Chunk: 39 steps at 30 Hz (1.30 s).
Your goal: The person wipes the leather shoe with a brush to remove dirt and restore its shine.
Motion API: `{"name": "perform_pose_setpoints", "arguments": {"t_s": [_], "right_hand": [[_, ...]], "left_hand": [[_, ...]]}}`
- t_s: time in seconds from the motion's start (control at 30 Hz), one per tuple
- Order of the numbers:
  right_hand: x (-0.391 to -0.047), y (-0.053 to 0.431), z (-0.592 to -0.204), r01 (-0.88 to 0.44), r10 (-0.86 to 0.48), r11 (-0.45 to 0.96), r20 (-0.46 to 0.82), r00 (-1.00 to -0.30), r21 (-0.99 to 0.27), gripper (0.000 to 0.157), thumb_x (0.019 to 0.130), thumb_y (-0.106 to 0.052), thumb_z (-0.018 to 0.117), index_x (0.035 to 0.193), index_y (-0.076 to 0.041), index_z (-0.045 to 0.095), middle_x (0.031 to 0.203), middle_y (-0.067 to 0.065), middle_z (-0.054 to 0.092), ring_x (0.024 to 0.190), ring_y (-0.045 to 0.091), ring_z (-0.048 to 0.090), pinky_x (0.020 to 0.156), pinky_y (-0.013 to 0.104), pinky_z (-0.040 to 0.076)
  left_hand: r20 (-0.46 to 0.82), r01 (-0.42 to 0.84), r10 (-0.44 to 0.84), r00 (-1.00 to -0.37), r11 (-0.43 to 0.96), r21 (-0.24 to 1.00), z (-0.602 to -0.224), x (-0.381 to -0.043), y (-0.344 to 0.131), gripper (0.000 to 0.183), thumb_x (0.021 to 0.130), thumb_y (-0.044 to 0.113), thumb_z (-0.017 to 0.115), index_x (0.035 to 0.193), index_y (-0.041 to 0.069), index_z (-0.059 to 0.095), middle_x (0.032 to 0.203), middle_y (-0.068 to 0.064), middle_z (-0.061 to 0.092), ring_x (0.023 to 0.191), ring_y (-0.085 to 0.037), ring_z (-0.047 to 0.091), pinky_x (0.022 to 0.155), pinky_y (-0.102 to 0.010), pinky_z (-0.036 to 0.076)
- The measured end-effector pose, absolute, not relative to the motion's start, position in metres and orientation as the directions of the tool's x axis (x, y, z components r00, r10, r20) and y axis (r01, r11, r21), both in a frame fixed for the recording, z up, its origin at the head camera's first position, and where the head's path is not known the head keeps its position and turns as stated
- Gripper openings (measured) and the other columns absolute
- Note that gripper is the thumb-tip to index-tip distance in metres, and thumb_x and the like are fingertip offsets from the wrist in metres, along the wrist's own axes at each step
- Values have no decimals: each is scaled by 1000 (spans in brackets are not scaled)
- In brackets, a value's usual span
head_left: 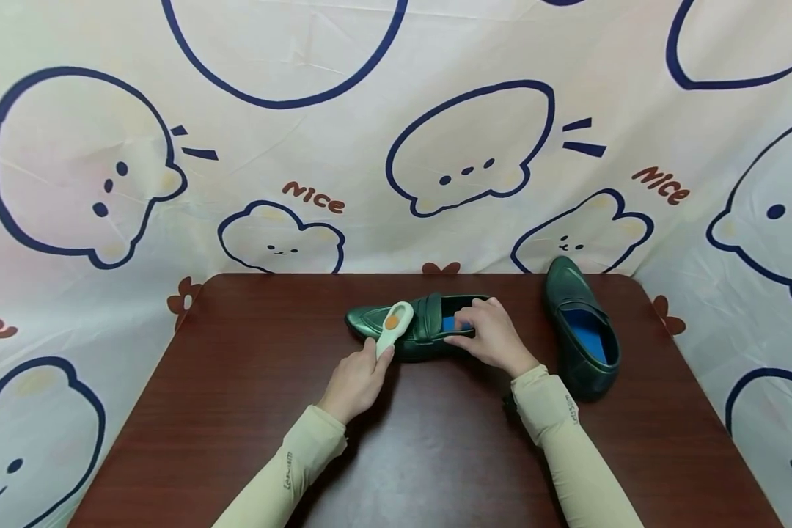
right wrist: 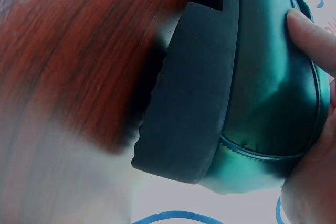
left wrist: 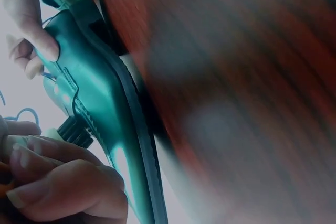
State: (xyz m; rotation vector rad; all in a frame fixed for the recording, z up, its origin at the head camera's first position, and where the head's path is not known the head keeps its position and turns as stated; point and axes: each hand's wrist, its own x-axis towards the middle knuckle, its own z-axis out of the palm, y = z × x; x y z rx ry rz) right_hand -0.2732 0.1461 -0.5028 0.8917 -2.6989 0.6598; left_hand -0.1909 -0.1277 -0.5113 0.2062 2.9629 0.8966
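Note:
A shiny green loafer lies sideways on the table, toe to the left, its blue insole showing. Gripped by its handle in my left hand is a pale green brush with an orange spot. Its black bristles are against or just over the loafer's upper near the strap; actual contact cannot be told. My right hand pinches the near rim of the loafer's opening, thumb outside and fingers inside. In the right wrist view the dark heel shows, with the thumb on the green side.
A second green loafer stands to the right of my right hand, toe toward the back edge. The brown wooden table runs up to a white cloth backdrop with cartoon outlines.

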Motion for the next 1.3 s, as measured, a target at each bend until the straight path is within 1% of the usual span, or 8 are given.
{"name": "perform_pose_setpoints", "arguments": {"t_s": [0.23,0.5,0.6,0.83,1.0,1.13,1.3], "right_hand": [[-271,146,-502,-615,-514,711,344,-785,-341,38,82,-30,90,69,-24,55,63,-12,48,70,13,40,81,36,31],[-269,146,-500,-603,-506,717,335,-795,-349,37,82,-28,90,69,-22,56,62,-11,47,70,15,41,81,36,31],[-269,145,-499,-599,-507,720,324,-799,-350,39,82,-29,90,68,-22,55,61,-11,47,70,14,42,81,36,31],[-269,144,-500,-585,-500,732,307,-810,-350,43,82,-30,90,65,-23,51,60,-11,45,69,14,42,80,36,30],[-268,144,-499,-585,-501,732,306,-810,-350,43,82,-30,90,66,-22,52,61,-11,45,70,14,42,81,36,31],[-268,144,-499,-577,-496,738,298,-816,-351,42,82,-30,90,66,-21,53,59,-10,43,69,14,41,81,37,30],[-269,144,-497,-582,-502,740,299,-812,-337,41,82,-31,90,67,-23,53,60,-11,45,70,15,42,81,36,31]], "left_hand": [[31,93,90,-995,862,499,-514,-189,-137,42,111,44,43,98,5,51,68,-10,56,62,-32,61,59,-45,47],[34,60,50,-998,869,490,-514,-188,-154,41,111,43,43,99,4,48,65,-8,51,56,-26,54,55,-41,43],[31,35,23,-999,875,483,-514,-187,-162,40,111,43,44,97,5,47,64,-8,50,55,-26,51,54,-40,41],[46,-17,-43,-998,886,464,-514,-188,-185,44,111,44,42,94,4,47,64,-10,51,55,-30,54,53,-44,43],[31,-56,-82,-996,866,498,-510,-193,-198,44,111,44,41,96,3,49,67,-12,53,59,-32,55,56,-45,43],[40,-33,-64,-997,847,530,-505,-196,-193,44,111,44,41,97,4,49,67,-11,52,61,-32,55,59,-45,43],[59,37,5,-998,830,557,-500,-199,-170,43,111,45,41,99,4,49,69,-12,53,61,-31,56,60,-45,45]]}}
